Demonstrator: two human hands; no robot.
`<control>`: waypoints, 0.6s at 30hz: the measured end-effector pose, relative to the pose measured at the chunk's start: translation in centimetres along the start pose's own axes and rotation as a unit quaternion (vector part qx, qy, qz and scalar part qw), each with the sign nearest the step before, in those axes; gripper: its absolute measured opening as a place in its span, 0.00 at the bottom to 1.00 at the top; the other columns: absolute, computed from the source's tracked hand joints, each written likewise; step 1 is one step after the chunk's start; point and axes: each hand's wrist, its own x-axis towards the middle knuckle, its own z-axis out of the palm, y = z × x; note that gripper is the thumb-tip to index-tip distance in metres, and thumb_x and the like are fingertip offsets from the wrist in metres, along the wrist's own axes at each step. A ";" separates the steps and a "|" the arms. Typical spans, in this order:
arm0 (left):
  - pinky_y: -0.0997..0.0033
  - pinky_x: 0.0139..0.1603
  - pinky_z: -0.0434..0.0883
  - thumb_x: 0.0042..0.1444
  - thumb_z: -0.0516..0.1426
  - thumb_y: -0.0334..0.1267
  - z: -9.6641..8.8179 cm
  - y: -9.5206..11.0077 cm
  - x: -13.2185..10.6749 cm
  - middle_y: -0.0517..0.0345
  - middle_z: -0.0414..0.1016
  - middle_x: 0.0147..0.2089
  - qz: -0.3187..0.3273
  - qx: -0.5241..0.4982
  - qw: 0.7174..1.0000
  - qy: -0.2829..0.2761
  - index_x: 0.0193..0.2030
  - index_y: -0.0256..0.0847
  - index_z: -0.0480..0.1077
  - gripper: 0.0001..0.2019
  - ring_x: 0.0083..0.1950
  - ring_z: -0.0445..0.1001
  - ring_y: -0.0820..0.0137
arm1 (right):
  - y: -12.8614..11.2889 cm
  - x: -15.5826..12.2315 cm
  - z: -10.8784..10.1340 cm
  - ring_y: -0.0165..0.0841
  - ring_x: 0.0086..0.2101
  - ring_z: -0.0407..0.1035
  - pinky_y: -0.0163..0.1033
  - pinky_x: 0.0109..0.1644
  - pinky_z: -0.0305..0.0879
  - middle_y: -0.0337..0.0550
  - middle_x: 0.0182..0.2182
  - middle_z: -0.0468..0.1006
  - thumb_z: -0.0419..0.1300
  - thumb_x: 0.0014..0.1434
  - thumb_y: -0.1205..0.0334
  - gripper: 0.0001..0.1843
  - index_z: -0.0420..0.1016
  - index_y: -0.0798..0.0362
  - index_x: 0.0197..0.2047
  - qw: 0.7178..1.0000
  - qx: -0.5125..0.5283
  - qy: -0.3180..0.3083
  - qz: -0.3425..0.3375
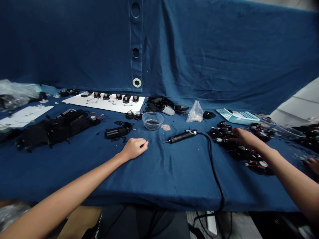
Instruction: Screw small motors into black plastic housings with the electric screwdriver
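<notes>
My left hand [135, 148] rests on the blue cloth in a loose fist, with nothing visible in it. Just beyond it lies a black plastic housing [119, 131] with small dark pieces around it. My right hand [245, 137] reaches into a pile of black round parts with red wires [239, 152] on the right. Its thumb and fingers close around one of these parts, mostly hidden by the hand and the pile. Between my hands lies a black electric screwdriver [183, 136], its bit pointing left.
A clear bowl of dark screws [153, 120] stands beside a small heap of coppery pieces [165, 127]. Behind are a plastic bag [195, 112], a light-blue basket [236, 117] and a white board [107, 102] with wired parts. Black assemblies [57, 127] lie left. Another person's hand [313, 165] shows far right.
</notes>
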 end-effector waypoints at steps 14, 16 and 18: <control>0.72 0.29 0.54 0.65 0.49 0.33 0.1 -0.2 -0.1 0.63 0.62 0.21 -0.008 -0.002 1.000 -0.008 0.21 0.38 0.60 0.19 0.23 0.59 0.77 | -0.5 1.3 -0.4 0.45 0.40 0.70 0.42 0.40 0.63 0.53 0.41 0.74 0.52 0.63 0.48 0.17 0.68 0.53 0.43 0.997 -0.056 -0.049 0.004; 0.72 0.29 0.54 0.65 0.49 0.34 0.2 -0.2 -0.1 0.63 0.62 0.21 -0.009 -0.003 1.000 -0.009 0.21 0.38 0.60 0.19 0.23 0.59 0.77 | -0.3 1.6 -0.2 0.45 0.40 0.70 0.42 0.41 0.63 0.54 0.41 0.74 0.53 0.62 0.47 0.18 0.68 0.53 0.43 0.997 -0.054 -0.053 0.015; 0.71 0.29 0.54 0.65 0.49 0.34 0.2 -0.2 -0.1 0.63 0.63 0.21 -0.012 -0.003 1.000 -0.010 0.21 0.38 0.60 0.19 0.23 0.59 0.76 | -0.1 1.8 -0.1 0.45 0.41 0.71 0.43 0.42 0.63 0.54 0.42 0.74 0.54 0.61 0.48 0.18 0.67 0.54 0.43 0.997 -0.048 -0.058 0.026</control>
